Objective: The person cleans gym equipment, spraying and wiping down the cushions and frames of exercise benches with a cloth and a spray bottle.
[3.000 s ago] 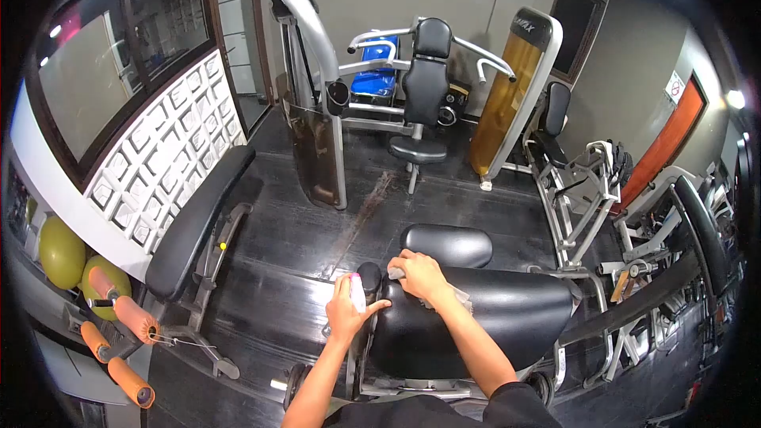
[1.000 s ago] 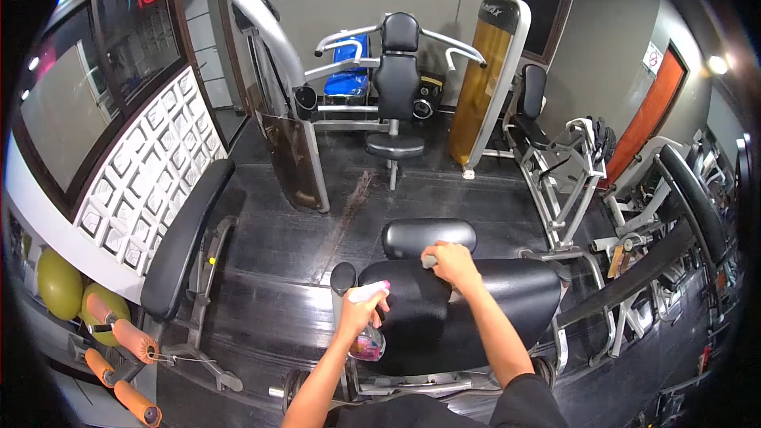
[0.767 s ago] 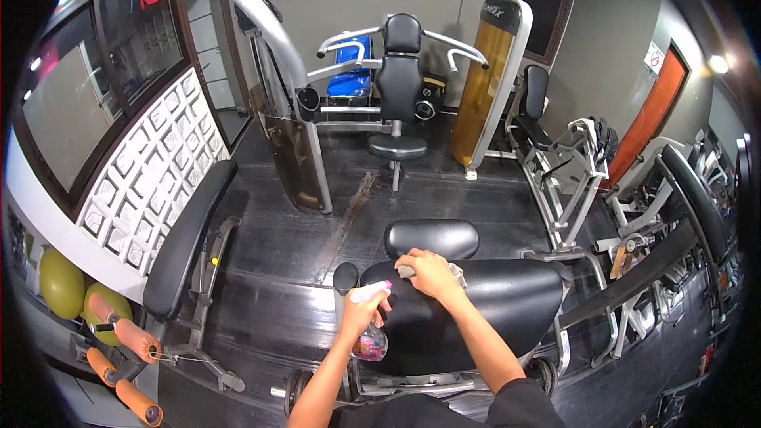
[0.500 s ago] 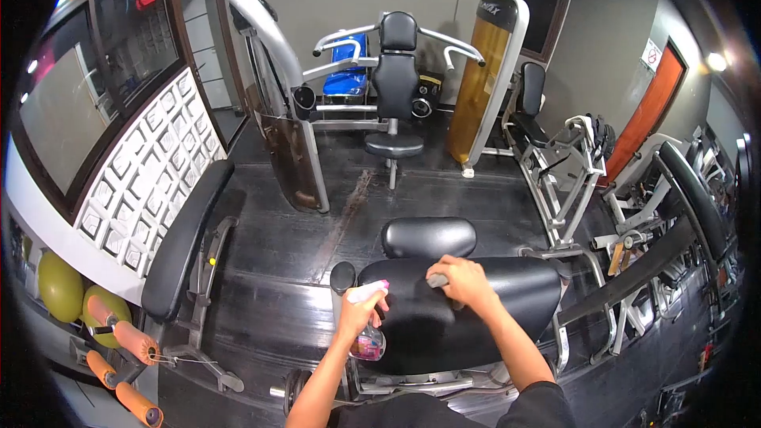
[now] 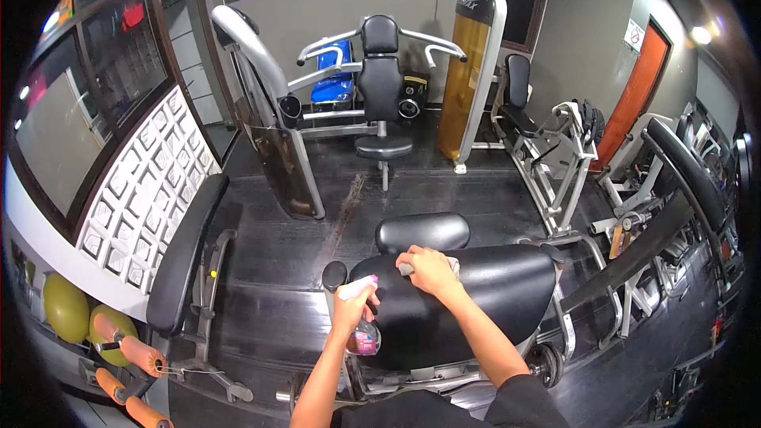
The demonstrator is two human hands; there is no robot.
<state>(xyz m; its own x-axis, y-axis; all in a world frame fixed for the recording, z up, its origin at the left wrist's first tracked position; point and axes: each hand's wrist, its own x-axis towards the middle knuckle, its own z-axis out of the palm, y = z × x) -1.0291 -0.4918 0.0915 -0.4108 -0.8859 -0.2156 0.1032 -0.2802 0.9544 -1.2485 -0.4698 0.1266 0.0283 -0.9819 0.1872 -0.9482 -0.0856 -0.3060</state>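
Observation:
A spray bottle (image 5: 364,341) with a white and pink trigger head is gripped in my left hand (image 5: 350,308), over the left end of a black padded bench (image 5: 499,285). My right hand (image 5: 432,272) is closed around a greyish cloth (image 5: 453,265), parts of which show on both sides of the fingers. It presses on the bench's upper surface near the far edge. Just beyond lies a smaller black pad (image 5: 422,233).
A shoulder press machine (image 5: 382,83) stands ahead between two upright towers. On the left are a long black bench (image 5: 186,257) and orange foam rollers (image 5: 141,349). Leg machines (image 5: 555,158) line the right. Weight plates (image 5: 545,364) sit beside my right forearm.
My right hand has slid left along the bench with the cloth, closer to my left hand. The left hand still holds the spray bottle, and the view has shifted slightly.

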